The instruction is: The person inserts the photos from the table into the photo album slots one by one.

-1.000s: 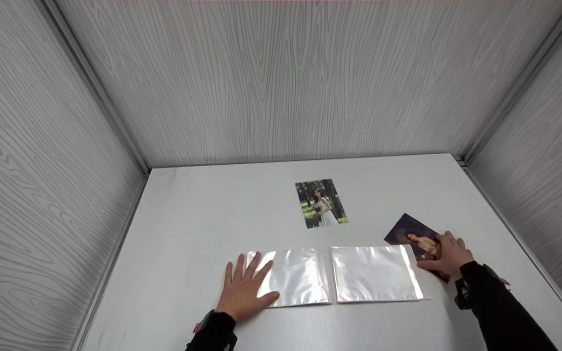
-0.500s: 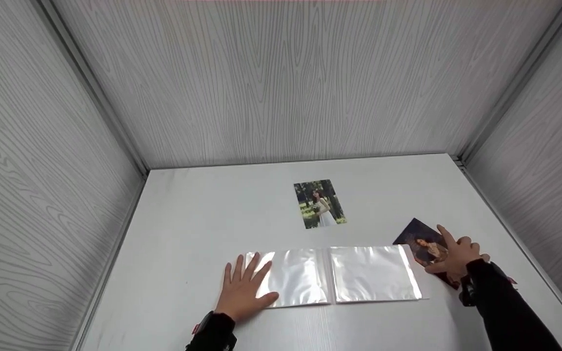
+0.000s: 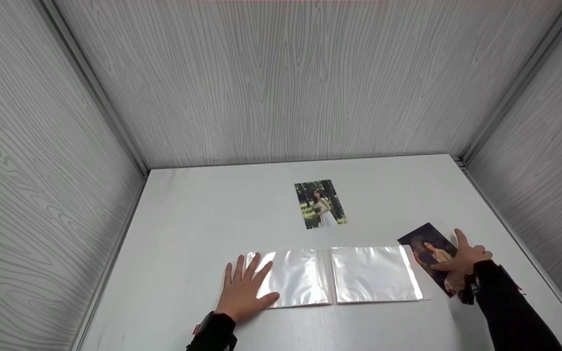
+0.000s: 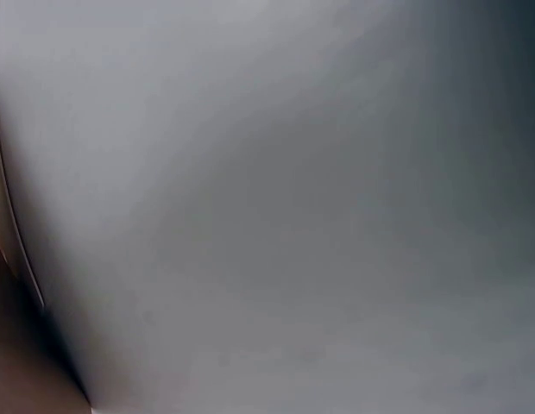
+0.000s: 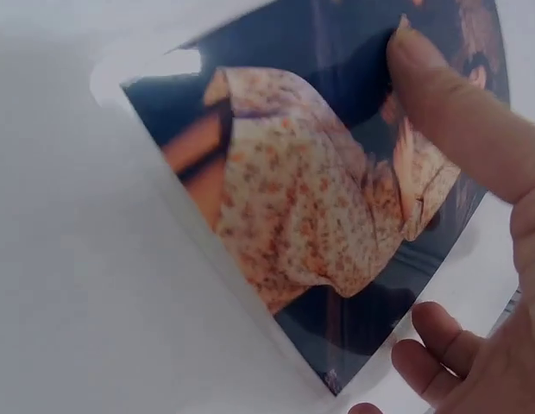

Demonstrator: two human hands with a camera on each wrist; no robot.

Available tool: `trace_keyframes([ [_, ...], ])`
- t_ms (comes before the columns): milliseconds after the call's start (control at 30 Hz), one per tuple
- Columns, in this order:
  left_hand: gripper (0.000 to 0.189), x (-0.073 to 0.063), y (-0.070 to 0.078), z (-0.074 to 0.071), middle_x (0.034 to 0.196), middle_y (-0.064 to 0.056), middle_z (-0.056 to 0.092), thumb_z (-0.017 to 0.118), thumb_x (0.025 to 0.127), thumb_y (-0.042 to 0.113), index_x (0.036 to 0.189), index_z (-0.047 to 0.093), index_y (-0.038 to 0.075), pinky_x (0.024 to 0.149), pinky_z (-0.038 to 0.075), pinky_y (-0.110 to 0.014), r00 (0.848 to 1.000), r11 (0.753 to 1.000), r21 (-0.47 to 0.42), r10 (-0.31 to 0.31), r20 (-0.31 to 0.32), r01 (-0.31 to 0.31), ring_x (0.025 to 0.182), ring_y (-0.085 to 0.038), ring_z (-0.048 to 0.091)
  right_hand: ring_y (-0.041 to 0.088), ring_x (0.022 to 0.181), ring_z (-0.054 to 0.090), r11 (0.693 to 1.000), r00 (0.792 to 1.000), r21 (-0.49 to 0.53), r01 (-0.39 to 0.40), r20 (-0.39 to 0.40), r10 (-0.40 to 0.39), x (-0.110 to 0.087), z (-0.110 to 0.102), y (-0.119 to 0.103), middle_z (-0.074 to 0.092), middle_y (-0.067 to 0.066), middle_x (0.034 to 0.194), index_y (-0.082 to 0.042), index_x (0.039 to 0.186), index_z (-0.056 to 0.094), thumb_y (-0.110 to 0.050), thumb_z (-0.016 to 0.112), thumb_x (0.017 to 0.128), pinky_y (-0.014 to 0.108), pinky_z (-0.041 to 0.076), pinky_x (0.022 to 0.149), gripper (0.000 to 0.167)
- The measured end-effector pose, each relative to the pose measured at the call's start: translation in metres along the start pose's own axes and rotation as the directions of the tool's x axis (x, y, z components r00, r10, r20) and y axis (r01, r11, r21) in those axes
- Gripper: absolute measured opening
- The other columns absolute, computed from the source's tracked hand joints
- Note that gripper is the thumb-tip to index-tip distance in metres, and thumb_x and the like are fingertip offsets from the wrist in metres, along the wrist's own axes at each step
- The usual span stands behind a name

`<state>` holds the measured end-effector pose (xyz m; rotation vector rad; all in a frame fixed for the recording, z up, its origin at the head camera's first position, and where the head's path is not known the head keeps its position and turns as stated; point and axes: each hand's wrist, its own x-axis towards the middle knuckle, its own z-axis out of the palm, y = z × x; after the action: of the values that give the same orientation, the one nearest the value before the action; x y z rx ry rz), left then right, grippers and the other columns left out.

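Observation:
An open photo album (image 3: 371, 275) with clear, glossy pockets lies flat near the front of the white table. My left hand (image 3: 243, 295) rests on its left page, fingers spread and straight. To the album's right, a dark photo print (image 3: 422, 241) of a seated person in a patterned garment lies at a slant. My right hand (image 3: 465, 261) holds this print at its right side. In the right wrist view the thumb (image 5: 475, 121) lies across the picture face, with curled fingers (image 5: 440, 336) by the edge. Only a sliver of the left hand (image 4: 26, 362) shows in the left wrist view.
Behind the album lies a second photo print (image 3: 320, 204), of a person in white among trees. Grey wood-grain panels (image 3: 281, 83) enclose the table (image 3: 198, 209) at the back and on both sides.
The right hand and the dark print have moved rightward and slightly toward the person, away from the album's edge. The thumb now reaches further over the print. The left hand stays put.

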<state>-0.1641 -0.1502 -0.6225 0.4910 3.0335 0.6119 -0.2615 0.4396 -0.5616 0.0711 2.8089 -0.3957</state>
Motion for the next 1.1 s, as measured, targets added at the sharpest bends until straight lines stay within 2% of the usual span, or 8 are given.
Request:
trace_keyframes([
  [233, 0.080, -0.001, 0.000, 0.001, 0.169, -0.011, 0.022, 0.053, 0.094, 0.068, 0.159, 0.038, 0.025, 0.119, 0.003, -0.070, 1.000, 1.000, -0.020, 0.010, -0.021, -0.010, 0.154, -0.048, 0.010, 0.068, 0.107, 0.040, 1.000, 1.000, 0.027, -0.004, -0.008, 0.004, -0.001, -0.003, -0.012, 0.033, 0.057, 0.124, 0.011, 0.152, 0.015, -0.057, 0.082, 0.074, 0.071, 0.039, 0.089, 0.122],
  [533, 0.082, 0.001, -0.002, 0.004, 0.171, -0.008, 0.018, 0.048, 0.094, 0.072, 0.161, 0.035, 0.028, 0.121, 0.002, -0.068, 1.000, 1.000, 0.010, -0.005, 0.002, 0.005, 0.156, -0.045, 0.007, 0.074, 0.119, 0.039, 0.979, 0.979, 0.069, 0.192, 0.059, -0.197, 0.002, -0.003, -0.018, 0.023, 0.052, 0.142, 0.014, 0.153, 0.022, -0.024, 0.079, 0.079, 0.075, 0.043, 0.095, 0.101],
  [700, 0.082, 0.002, -0.003, 0.006, 0.172, -0.005, 0.014, 0.047, 0.093, 0.074, 0.162, 0.032, 0.031, 0.121, -0.003, -0.066, 1.000, 1.000, -0.010, -0.021, 0.022, 0.021, 0.157, -0.043, 0.002, 0.071, 0.136, 0.019, 0.953, 0.953, 0.146, 0.266, 0.111, -0.283, 0.001, 0.000, -0.012, 0.014, 0.047, 0.155, 0.017, 0.152, 0.026, -0.017, 0.074, 0.086, 0.082, 0.015, 0.108, 0.089],
  [767, 0.082, 0.002, -0.003, 0.007, 0.172, -0.005, 0.013, 0.046, 0.093, 0.074, 0.162, 0.031, 0.032, 0.121, -0.004, -0.066, 1.000, 1.000, -0.018, -0.021, 0.022, 0.022, 0.157, -0.043, 0.002, 0.069, 0.133, 0.028, 0.944, 0.947, 0.166, 0.284, 0.104, -0.303, 0.000, 0.003, -0.007, 0.013, 0.046, 0.155, 0.018, 0.152, 0.026, -0.011, 0.071, 0.089, 0.082, 0.011, 0.108, 0.082],
  [833, 0.082, 0.002, -0.004, 0.007, 0.172, -0.005, 0.013, 0.048, 0.093, 0.074, 0.162, 0.031, 0.031, 0.121, -0.005, -0.066, 1.000, 0.999, -0.026, -0.018, 0.012, 0.019, 0.157, -0.043, 0.002, 0.072, 0.133, 0.023, 0.941, 0.951, 0.193, 0.277, 0.085, -0.297, -0.001, 0.005, -0.002, 0.014, 0.044, 0.156, 0.016, 0.152, 0.026, -0.003, 0.067, 0.090, 0.074, 0.026, 0.110, 0.077],
  [900, 0.082, 0.002, -0.005, 0.008, 0.172, -0.004, 0.014, 0.048, 0.093, 0.074, 0.162, 0.032, 0.031, 0.121, -0.005, -0.065, 1.000, 1.000, -0.023, -0.017, 0.000, 0.017, 0.157, -0.042, 0.002, 0.074, 0.131, 0.021, 0.941, 0.955, 0.191, 0.279, 0.047, -0.292, -0.002, 0.007, 0.002, 0.017, 0.043, 0.156, 0.015, 0.152, 0.028, 0.002, 0.062, 0.091, 0.065, 0.042, 0.100, 0.071],
  [1000, 0.083, 0.002, -0.007, 0.011, 0.173, -0.002, 0.012, 0.047, 0.092, 0.075, 0.162, 0.031, 0.033, 0.121, -0.007, -0.064, 1.000, 1.000, -0.016, -0.023, -0.004, 0.023, 0.157, -0.040, 0.001, 0.078, 0.131, 0.012, 0.960, 0.972, 0.150, 0.236, -0.031, -0.234, -0.005, 0.010, 0.005, 0.019, 0.046, 0.153, 0.016, 0.151, 0.029, -0.003, 0.059, 0.094, 0.068, 0.045, 0.095, 0.067],
  [1100, 0.083, 0.002, -0.006, 0.011, 0.172, -0.003, 0.013, 0.047, 0.092, 0.075, 0.162, 0.032, 0.032, 0.121, -0.007, -0.064, 1.000, 1.000, -0.017, -0.020, -0.008, 0.020, 0.157, -0.041, 0.002, 0.075, 0.129, 0.026, 0.984, 0.983, 0.069, 0.163, -0.098, -0.156, -0.009, 0.011, 0.003, 0.026, 0.049, 0.148, 0.016, 0.148, 0.031, -0.020, 0.060, 0.099, 0.080, 0.036, 0.097, 0.068],
])
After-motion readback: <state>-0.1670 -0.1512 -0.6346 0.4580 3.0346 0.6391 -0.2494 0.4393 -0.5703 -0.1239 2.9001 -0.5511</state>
